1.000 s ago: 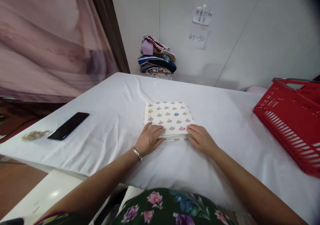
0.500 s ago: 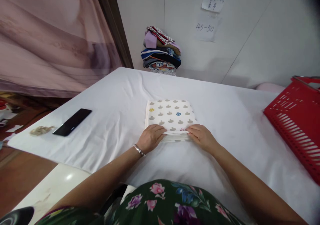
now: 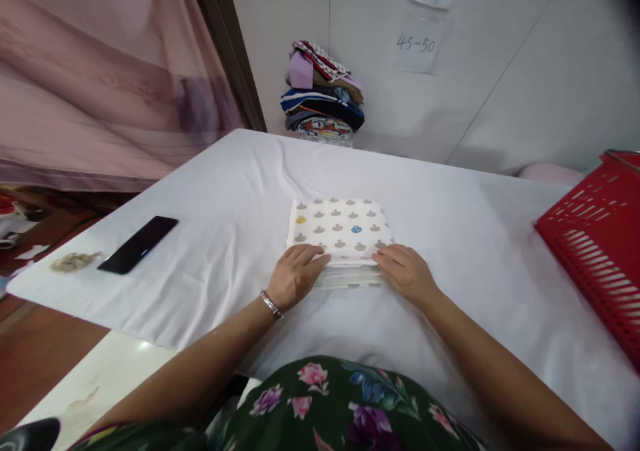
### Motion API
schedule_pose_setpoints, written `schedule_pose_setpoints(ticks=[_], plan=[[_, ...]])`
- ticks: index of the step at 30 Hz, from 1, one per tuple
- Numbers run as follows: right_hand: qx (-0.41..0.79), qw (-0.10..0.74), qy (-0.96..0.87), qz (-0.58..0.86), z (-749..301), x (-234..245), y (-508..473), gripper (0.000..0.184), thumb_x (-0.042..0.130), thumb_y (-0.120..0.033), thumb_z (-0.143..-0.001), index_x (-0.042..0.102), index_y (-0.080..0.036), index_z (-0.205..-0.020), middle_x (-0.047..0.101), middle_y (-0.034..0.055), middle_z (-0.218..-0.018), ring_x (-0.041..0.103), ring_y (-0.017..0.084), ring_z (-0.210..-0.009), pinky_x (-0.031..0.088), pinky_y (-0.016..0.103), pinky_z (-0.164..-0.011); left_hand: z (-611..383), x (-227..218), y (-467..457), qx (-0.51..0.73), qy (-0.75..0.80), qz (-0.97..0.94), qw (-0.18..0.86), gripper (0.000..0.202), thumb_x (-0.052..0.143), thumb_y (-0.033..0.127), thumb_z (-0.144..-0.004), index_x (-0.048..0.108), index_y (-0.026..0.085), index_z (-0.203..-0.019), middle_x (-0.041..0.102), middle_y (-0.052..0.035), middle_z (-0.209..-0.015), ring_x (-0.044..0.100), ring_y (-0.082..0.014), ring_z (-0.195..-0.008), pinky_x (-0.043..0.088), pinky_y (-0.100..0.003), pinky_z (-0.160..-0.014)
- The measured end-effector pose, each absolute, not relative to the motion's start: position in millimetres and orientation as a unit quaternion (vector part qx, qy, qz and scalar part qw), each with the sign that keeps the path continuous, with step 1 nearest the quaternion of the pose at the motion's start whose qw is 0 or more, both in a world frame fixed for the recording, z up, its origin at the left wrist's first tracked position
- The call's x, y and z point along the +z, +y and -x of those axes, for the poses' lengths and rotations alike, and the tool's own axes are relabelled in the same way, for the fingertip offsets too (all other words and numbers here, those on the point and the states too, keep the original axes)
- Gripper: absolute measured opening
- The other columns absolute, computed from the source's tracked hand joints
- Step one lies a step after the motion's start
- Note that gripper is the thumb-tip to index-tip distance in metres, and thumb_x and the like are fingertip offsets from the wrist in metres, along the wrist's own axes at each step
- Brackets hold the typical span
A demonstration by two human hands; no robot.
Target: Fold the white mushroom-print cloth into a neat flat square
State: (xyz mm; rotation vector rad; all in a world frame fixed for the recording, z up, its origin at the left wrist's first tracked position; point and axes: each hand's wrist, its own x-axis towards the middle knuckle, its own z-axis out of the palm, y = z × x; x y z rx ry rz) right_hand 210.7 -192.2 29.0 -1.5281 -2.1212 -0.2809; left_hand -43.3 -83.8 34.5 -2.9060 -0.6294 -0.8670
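Note:
A folded white cloth [image 3: 340, 227] printed with grey mushroom-like shapes, plus a yellow and a blue one, lies in the middle of the white-covered table. My left hand [image 3: 296, 276] grips its near left corner, thumb and fingers closed at the edge. At the near right corner my right hand [image 3: 406, 274] pinches the same edge. Between the hands the top layers are slightly raised, and lower folded layers show beneath. The fingertips are partly hidden by the cloth.
On the left of the white tablecloth [image 3: 210, 237] lie a black phone [image 3: 139, 244] and a small beige bundle [image 3: 75, 261]. A red plastic basket [image 3: 590, 237] stands at the right. Folded fabrics [image 3: 323, 97] are stacked by the wall, and a pink curtain [image 3: 100, 71] hangs at left.
The cloth's near edge is slightly higher, showing more of the lower layers. Both hands keep hold at the corners; the left has shifted a little. The view has tilted slightly.

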Motion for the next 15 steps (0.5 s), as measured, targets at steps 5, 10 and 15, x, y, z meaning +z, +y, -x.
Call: schedule_pose_setpoints(ticks=[5, 10, 15], plan=[[-0.113, 0.212, -0.774, 0.586, -206.8, 21.0, -192.5, 0.022, 0.045, -0.017, -0.089, 0.065, -0.022, -0.093, 0.059, 0.0041, -0.08, 0.048, 0.016, -0.079, 0.035, 0.028, -0.067, 40.7, 26.3, -87.3, -0.249, -0.197, 0.947, 0.043, 0.02, 0.046, 0.016, -0.088, 0.063, 0.022, -0.097, 0.062, -0.0025, -0.081, 0.051, -0.0156, -0.077, 0.041, -0.031, -0.072], [-0.089, 0.167, -0.785, 0.59, -208.3, 16.7, -194.0, 0.025, 0.041, -0.018, -0.091, 0.064, -0.024, -0.098, 0.057, 0.0031, -0.08, 0.046, 0.016, -0.077, 0.033, 0.029, -0.067, 40.6, 23.2, -93.1, -0.218, -0.211, 0.952, 0.036, 0.02, 0.046, 0.016, -0.088, 0.062, 0.02, -0.098, 0.061, -0.0031, -0.081, 0.05, -0.0162, -0.077, 0.039, -0.032, -0.073], [-0.066, 0.147, -0.807, 0.568, -210.1, 20.2, -197.1, 0.03, 0.038, -0.015, -0.09, 0.056, -0.021, -0.113, 0.059, 0.0062, -0.091, 0.049, 0.019, -0.085, 0.038, 0.032, -0.073, 42.6, 29.5, -99.6, -0.186, -0.221, 0.957, 0.014, 0.025, 0.043, 0.015, -0.087, 0.058, 0.021, -0.106, 0.06, -0.0043, -0.085, 0.05, -0.0182, -0.081, 0.04, -0.037, -0.081]])
